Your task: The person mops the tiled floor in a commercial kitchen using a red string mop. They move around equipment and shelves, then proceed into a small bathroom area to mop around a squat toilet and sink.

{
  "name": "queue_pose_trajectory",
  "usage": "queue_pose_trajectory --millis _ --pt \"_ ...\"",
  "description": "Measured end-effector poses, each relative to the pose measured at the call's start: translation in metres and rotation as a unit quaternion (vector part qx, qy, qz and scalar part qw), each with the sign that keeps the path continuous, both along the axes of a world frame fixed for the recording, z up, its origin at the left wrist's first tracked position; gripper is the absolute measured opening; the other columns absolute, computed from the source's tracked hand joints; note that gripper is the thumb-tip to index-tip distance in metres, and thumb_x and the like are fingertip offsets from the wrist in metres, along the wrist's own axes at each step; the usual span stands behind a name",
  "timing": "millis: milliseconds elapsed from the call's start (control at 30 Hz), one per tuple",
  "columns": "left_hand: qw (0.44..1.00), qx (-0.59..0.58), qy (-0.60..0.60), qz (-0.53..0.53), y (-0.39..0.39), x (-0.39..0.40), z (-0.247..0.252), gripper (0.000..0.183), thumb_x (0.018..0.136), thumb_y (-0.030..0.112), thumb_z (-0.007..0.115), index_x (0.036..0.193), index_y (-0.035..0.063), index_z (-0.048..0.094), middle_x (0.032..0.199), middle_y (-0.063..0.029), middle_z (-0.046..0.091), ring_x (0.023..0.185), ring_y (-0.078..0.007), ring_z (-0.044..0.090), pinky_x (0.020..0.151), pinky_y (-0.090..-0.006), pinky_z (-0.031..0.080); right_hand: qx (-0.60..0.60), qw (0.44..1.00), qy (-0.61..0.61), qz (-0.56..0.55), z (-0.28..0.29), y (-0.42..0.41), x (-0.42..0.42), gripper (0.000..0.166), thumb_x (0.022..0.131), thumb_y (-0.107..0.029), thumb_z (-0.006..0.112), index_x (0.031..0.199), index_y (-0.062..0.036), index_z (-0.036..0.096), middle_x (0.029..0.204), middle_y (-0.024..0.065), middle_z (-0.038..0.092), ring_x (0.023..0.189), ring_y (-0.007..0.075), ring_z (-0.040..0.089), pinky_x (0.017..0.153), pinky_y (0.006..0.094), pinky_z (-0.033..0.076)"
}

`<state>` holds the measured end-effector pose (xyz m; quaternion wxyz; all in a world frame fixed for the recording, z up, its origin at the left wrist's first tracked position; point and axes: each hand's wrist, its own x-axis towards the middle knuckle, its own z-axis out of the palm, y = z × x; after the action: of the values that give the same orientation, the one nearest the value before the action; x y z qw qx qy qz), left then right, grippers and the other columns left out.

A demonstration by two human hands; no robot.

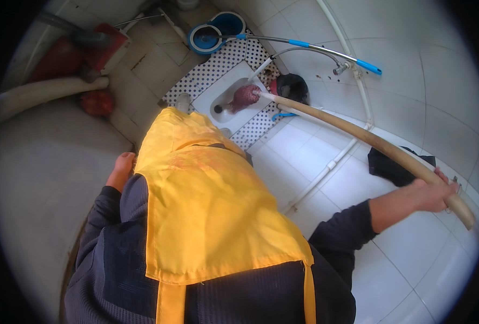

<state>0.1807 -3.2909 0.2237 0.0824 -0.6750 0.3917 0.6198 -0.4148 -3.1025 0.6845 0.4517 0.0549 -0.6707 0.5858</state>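
My right hand is closed around the upper part of a long wooden handle, at the right of the view. The handle runs down to a dark red mop head, which lies in the bowl of a white squat toilet. Beside the mop head, a dark round drain hole shows in the bowl. At the left my left hand hangs by the edge of my yellow apron; its fingers are mostly hidden, and I see nothing held in it.
A blue mop bucket holds a second mop with a metal and blue pole. Nearby are a black bag, white pipes and a hose with a valve. Red dustpans and a pale curved pole stand left.
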Motion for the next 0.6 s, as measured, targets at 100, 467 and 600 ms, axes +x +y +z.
queue_pose_trajectory --millis 100,467,600 --pt "0.999 -0.026 0.022 -0.015 -0.001 -0.023 0.012 0.02 0.083 0.022 0.05 0.087 0.0036 0.058 0.066 -0.0013 0.054 0.049 -0.0108 0.045 0.043 -0.025 0.035 0.012 0.97 -0.143 0.195 -0.081 0.017 -0.006 0.013 0.079 -0.01 0.051 0.074 0.0018 0.053 0.07 0.0122 0.056 0.069 0.0208 0.055 0.069 0.0343 0.047" --pt "0.997 -0.02 0.066 0.017 -0.009 -0.017 0.004 0.023 0.084 0.023 0.052 0.091 0.0022 0.059 0.071 -0.0015 0.056 0.056 -0.0098 0.049 0.049 -0.024 0.038 -0.065 0.959 -0.251 0.117 -0.118 0.016 -0.083 0.016 0.073 -0.013 0.048 0.069 -0.0008 0.058 0.077 0.0116 0.058 0.076 0.023 0.054 0.071 0.0336 0.043" --pt "0.998 0.003 0.023 0.054 -0.009 -0.004 0.01 0.028 0.084 0.025 0.054 0.095 0.0009 0.062 0.08 -0.0013 0.06 0.067 -0.0094 0.053 0.058 -0.0229 0.042 -0.083 0.95 -0.173 0.245 -0.017 0.057 -0.078 0.016 0.077 -0.017 0.047 0.065 -0.0129 0.038 0.06 0.0 0.039 0.06 0.0136 0.047 0.062 0.0321 0.042"
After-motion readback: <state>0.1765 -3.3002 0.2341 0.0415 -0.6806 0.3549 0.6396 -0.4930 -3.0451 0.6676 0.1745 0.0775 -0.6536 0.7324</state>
